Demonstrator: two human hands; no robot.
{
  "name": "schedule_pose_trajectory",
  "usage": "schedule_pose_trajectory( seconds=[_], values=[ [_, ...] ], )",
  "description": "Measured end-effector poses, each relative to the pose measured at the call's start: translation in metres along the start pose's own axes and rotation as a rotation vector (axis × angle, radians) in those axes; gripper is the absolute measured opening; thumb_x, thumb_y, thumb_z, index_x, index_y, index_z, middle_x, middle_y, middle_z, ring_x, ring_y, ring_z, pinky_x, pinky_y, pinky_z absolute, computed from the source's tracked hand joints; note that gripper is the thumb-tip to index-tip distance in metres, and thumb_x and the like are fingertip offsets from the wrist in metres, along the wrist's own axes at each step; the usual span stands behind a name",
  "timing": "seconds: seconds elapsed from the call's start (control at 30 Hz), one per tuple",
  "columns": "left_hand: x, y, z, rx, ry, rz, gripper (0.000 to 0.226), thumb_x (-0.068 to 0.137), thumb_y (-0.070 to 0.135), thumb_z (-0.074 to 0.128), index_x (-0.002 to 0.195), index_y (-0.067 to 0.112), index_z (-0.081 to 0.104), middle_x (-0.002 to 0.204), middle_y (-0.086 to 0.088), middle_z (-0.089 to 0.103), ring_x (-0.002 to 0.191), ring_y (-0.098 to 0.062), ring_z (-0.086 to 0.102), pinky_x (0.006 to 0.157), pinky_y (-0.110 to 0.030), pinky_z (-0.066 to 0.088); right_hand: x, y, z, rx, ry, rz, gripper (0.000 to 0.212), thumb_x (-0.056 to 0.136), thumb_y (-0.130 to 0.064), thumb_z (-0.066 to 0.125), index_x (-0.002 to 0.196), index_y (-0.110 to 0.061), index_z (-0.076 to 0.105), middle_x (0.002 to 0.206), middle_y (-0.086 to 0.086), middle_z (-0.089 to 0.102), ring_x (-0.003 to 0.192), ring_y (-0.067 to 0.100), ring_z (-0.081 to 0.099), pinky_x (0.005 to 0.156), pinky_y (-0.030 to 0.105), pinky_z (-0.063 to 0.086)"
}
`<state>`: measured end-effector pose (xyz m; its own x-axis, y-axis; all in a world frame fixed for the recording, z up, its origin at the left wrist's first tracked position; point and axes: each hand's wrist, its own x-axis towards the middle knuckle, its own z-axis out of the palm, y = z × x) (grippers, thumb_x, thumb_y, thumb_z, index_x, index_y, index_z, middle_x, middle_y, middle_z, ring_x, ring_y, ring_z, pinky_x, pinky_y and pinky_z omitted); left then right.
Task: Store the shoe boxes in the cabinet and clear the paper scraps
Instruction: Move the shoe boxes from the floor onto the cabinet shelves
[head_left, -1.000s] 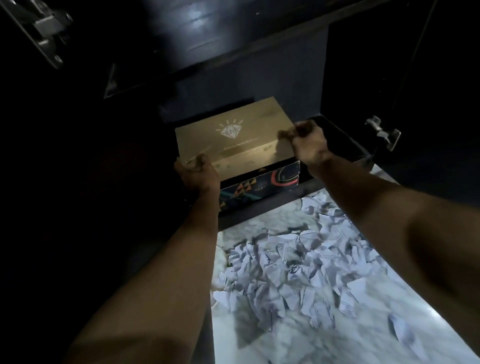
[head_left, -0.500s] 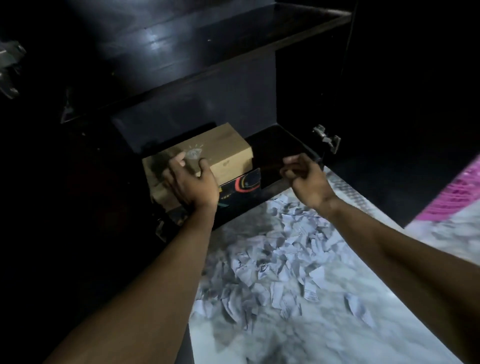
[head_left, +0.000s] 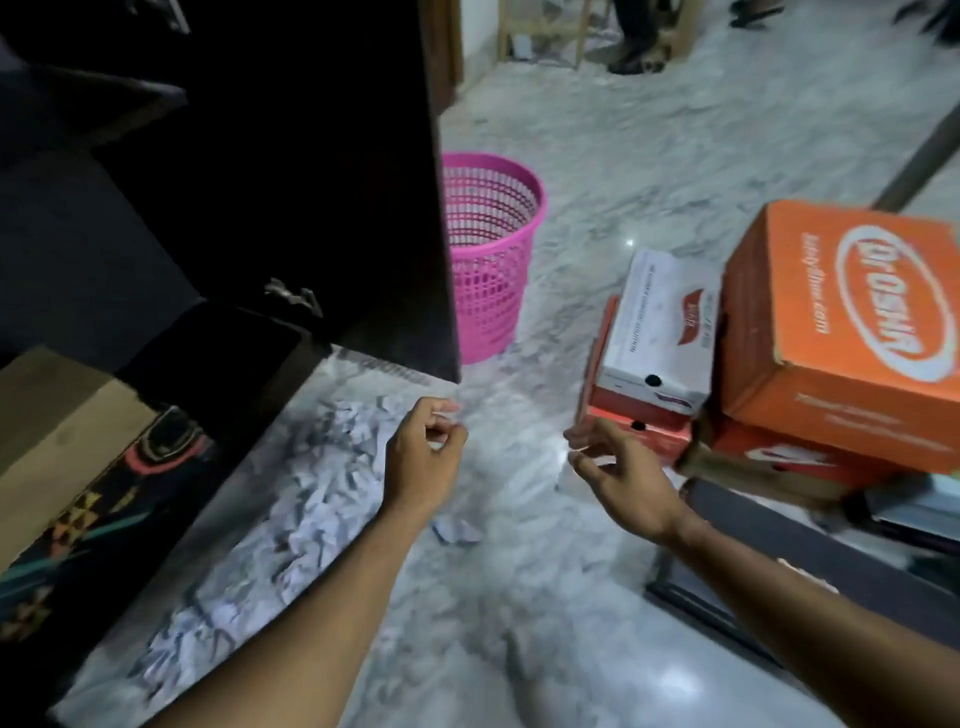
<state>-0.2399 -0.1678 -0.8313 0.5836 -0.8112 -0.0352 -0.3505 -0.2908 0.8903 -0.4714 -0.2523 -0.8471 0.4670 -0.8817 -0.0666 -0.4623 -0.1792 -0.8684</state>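
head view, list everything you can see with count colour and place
shoe box in cabinet: 1, tan lid with patterned dark side, bottom shelf, far left
cabinet: 1, dark, left, door open
paper scraps: many, white, floor in front of cabinet
basket: 1, pink mesh, floor beside cabinet door
stacked shoe boxes: several, orange, white and red, right
floor: grey marble
left hand: 1, loosely curled, holds nothing
right hand: 1, relaxed, near the stack

So the cabinet (head_left: 234, 171) sits on the left with a box (head_left: 57, 441) inside it, low down. Paper scraps (head_left: 311, 483) are spread on the floor (head_left: 649, 156) right in front. The basket (head_left: 488, 254) stands behind the cabinet's door (head_left: 322, 182), and the stacked shoe boxes (head_left: 779, 353) are off to the right.
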Motion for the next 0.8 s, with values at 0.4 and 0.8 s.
schedule_pose_trajectory(
  seconds=[0.4, 0.8],
  values=[
    [-0.094, 0.018, 0.208, 0.094, -0.679, -0.15, 0.031, 0.094, 0.024, 0.066, 0.124, 0.024, 0.061, 0.114, -0.001, 0.067, 0.106, -0.021, 0.065, 0.078, -0.03, 0.051, -0.186, 0.168, -0.141, -0.251, 0.736, 0.568, 0.027, 0.089, -0.015, 0.071, 0.116, -0.01, 0.067, 0.116, 0.015, 0.06, 0.114, 0.037, 0.058, 0.099, 0.044, 0.047],
    [-0.126, -0.002, 0.256, 0.176, -0.745, -0.31, 0.07, 0.092, 0.034, 0.067, 0.153, 0.034, 0.031, 0.139, -0.001, 0.062, 0.122, -0.029, 0.06, 0.104, -0.042, 0.05, -0.239, 0.233, -0.141, 0.165, 0.735, 0.951, 0.062, 0.083, -0.036, 0.082, 0.134, -0.024, 0.049, 0.12, 0.007, 0.071, 0.11, 0.028, 0.068, 0.098, 0.043, 0.055]
  ],
)
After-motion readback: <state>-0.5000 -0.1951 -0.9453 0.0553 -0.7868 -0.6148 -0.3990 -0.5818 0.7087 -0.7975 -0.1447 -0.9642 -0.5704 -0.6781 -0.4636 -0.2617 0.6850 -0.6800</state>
